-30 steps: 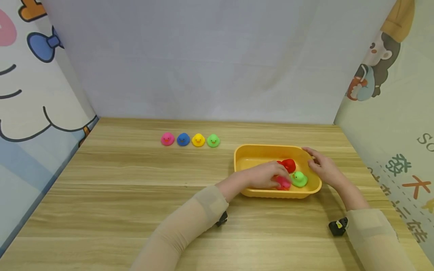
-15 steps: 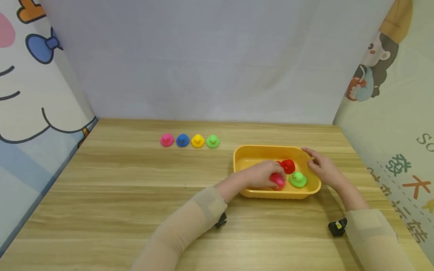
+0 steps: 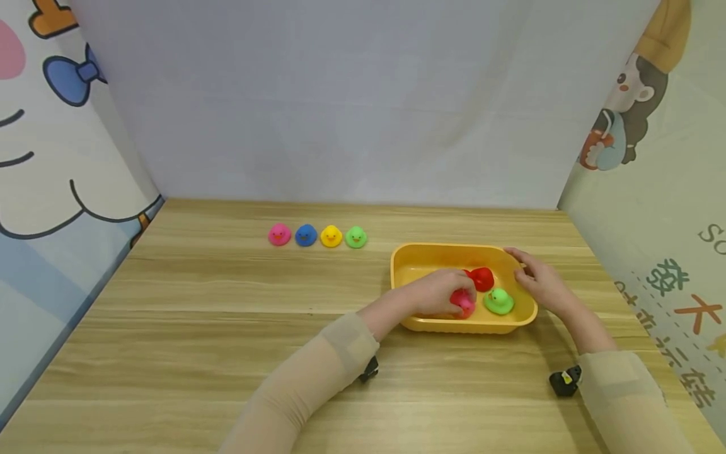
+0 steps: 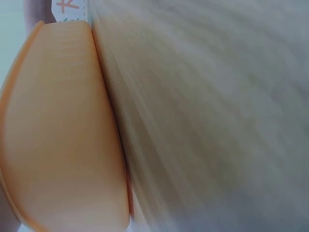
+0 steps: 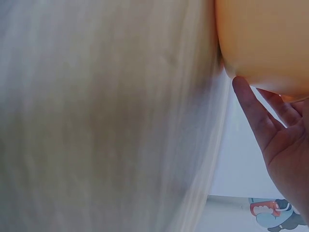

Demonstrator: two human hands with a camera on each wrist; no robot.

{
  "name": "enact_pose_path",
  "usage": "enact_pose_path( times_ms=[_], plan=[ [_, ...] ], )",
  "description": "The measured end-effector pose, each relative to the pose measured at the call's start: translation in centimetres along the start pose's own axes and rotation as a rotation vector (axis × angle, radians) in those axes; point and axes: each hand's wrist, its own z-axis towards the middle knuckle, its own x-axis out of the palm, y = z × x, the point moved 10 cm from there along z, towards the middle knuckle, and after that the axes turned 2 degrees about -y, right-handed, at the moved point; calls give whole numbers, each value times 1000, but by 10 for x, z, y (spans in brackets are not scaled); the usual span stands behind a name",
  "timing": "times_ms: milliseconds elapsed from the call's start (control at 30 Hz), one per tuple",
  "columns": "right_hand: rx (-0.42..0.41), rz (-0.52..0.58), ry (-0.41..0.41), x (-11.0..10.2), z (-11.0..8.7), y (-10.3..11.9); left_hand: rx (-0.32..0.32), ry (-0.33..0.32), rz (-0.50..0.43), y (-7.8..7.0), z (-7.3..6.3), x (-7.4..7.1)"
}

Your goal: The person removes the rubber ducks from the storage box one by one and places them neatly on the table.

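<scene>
A yellow plastic basin (image 3: 422, 253) stands on the table's right half; its outer wall (image 4: 63, 125) fills one side of the left wrist view. My left hand (image 3: 439, 291) reaches into it, with fingers and thumb around a pink rubber duck (image 3: 465, 304), partly hidden by them. Close by in the basin are a green rubber duck (image 3: 499, 301) and a red one (image 3: 482, 279), the latter partly behind my left hand. My right hand (image 3: 541, 280) holds the basin's right end at the rim. In the right wrist view its fingers (image 5: 256, 113) lie against the outside wall.
Behind and left of the basin sits a row of rubber ducks: pink (image 3: 279, 235), blue (image 3: 306, 235), yellow (image 3: 331, 236) and green (image 3: 356, 237). A pale cloth wall (image 3: 351, 107) backs the wooden table (image 3: 198, 328), with printed cartoon panels at both sides.
My left hand has drawn slightly left inside the basin, bringing the pink duck away from the green one, its fingers now closer around it. My right hand has kept its place.
</scene>
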Motion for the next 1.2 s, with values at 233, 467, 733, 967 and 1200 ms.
enact_pose_path(
  times_ms=[233,467,733,967,1200],
  plan=[
    [10,14,11,0,0,-2,6,-6,-1,-2,0,-2],
    [10,-1,11,0,1,-1,-3,2,17,-2,0,-2],
    [9,-13,9,0,0,-1,-8,-12,27,-3,-3,-5],
    [9,-22,10,0,1,-1,-38,-31,19,-2,-11,-12],
    [2,-47,8,1,1,-1,-64,-64,15,-2,-19,-22]
  ],
)
